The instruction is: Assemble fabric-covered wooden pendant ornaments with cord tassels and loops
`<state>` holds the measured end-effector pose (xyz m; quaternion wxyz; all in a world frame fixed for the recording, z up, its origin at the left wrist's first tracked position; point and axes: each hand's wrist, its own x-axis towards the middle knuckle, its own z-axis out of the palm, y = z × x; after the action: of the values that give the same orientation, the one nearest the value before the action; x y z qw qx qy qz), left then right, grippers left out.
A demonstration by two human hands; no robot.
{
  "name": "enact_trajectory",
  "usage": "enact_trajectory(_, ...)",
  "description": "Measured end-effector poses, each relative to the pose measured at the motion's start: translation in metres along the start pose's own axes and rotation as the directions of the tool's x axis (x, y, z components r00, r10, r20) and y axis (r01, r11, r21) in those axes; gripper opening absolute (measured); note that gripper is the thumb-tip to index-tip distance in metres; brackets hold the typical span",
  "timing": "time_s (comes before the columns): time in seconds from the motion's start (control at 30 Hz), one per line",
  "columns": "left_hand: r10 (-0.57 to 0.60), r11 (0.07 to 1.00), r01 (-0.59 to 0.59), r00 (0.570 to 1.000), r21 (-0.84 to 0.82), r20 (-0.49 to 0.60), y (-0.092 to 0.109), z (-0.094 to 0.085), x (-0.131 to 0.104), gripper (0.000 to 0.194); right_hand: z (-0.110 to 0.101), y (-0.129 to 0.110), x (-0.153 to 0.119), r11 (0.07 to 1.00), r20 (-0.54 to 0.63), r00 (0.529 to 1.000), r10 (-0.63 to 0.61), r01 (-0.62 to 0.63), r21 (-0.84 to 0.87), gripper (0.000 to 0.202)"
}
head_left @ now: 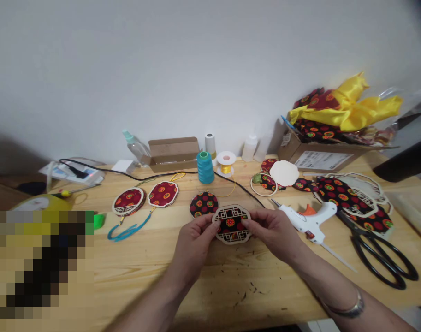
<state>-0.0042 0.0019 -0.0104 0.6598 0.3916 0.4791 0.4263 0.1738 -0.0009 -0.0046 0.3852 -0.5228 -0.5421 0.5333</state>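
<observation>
Between both hands, just above the table, is a scalloped ornament (230,223) with a pale wooden lattice frame over black fabric with red and green flowers. My left hand (198,233) pinches its left edge, thumb on the front. My right hand (269,229) grips the right edge the same way; a bracelet circles that wrist. Right behind the ornament lies a round black floral fabric piece (203,204). A white glue gun (309,220) rests by my right forearm, and black-handled scissors (378,249) lie farther right.
Two red ornaments, one round (128,200) and one scalloped (163,193), lie left. Behind stand a blue thread cone (205,168), a yellow cord spool (226,162) and small bottles (250,147). A cardboard box (321,156) of fabric stands back right. A black cable (155,176) crosses the table.
</observation>
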Motion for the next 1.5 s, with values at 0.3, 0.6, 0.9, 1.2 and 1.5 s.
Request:
enact_trajectory(0.3, 0.044, 0.944, -0.049, 0.999, -0.327, -0.023, -0.003, 0.007, -0.010, 0.050, 0.008, -0.013, -0.012, 0.481, -0.038, 0.714, -0.699, 0.430, -0.764, 0.016)
enact_trajectory(0.6, -0.016, 0.854, 0.086, 0.990, -0.514, 0.140, -0.014, 0.010, -0.018, 0.055, 0.046, -0.014, -0.027, -0.203, 0.455, 0.483, -0.748, 0.487, -0.849, 0.023)
enact_trajectory(0.9, -0.114, 0.749, 0.173, 0.985, -0.640, 0.132, 0.002, 0.012, -0.017, 0.049, 0.070, -0.008, -0.030, -0.239, 0.465, 0.510, -0.724, 0.447, -0.862, 0.025)
enact_trajectory(1.2, -0.194, 0.781, 0.257, 0.966, -0.569, 0.171, 0.000, 0.012, -0.014, 0.049, 0.074, -0.007, -0.033, -0.164, 0.430, 0.563, -0.706, 0.460, -0.872, 0.017)
enact_trajectory(1.5, -0.278, 0.750, 0.308, 0.950, -0.586, 0.144, 0.002, 0.010, -0.011, 0.051, 0.059, -0.021, -0.030, -0.011, 0.470, 0.670, -0.575, 0.568, -0.823, 0.024)
